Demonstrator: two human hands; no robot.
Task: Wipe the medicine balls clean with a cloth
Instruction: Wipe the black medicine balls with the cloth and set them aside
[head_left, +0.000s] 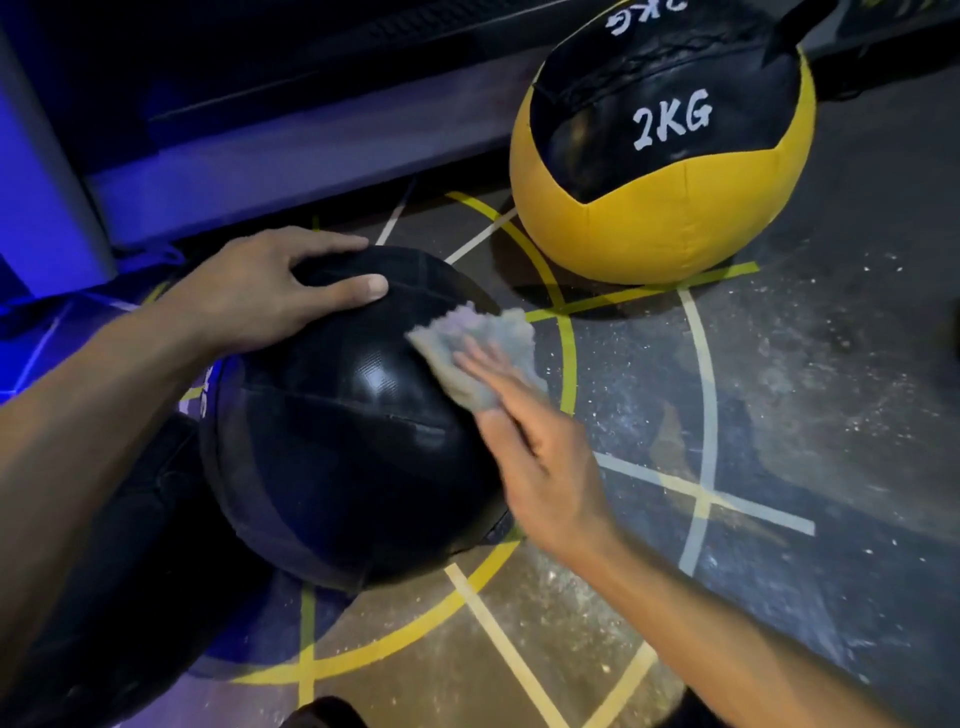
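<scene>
A large black medicine ball (343, 441) rests on the floor at centre left. My left hand (260, 291) lies spread over its top far side, steadying it. My right hand (535, 447) presses a pale grey cloth (472, 353) flat against the ball's upper right side, fingers extended over the cloth; the hand and cloth are motion-blurred. A second medicine ball (660, 150), yellow and black and marked "2KG", sits on the floor behind and to the right, untouched.
The dark speckled floor (805, 364) carries yellow and white painted lines and arcs. A low grey ledge or frame (260, 171) runs along the back left. A dark bulky object (130, 571) lies at the black ball's left.
</scene>
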